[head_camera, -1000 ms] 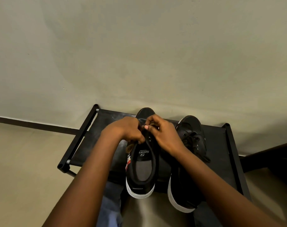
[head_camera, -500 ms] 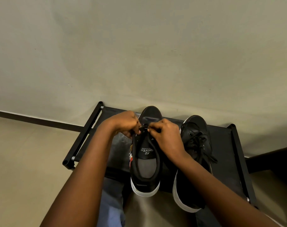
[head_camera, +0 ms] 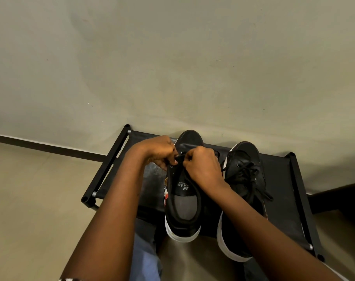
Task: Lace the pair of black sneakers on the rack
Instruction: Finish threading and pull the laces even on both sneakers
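The left sneaker's insole [head_camera: 183, 186] carries an upside-down "S" logo with "sports" and a smaller, illegible word.

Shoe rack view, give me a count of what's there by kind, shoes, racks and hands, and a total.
Black sneakers: 2, the left sneaker being laced and the right sneaker beside it
Black rack: 1
Hands: 2, the left hand and the right hand, both pinching the lace on the left sneaker
Total: 5
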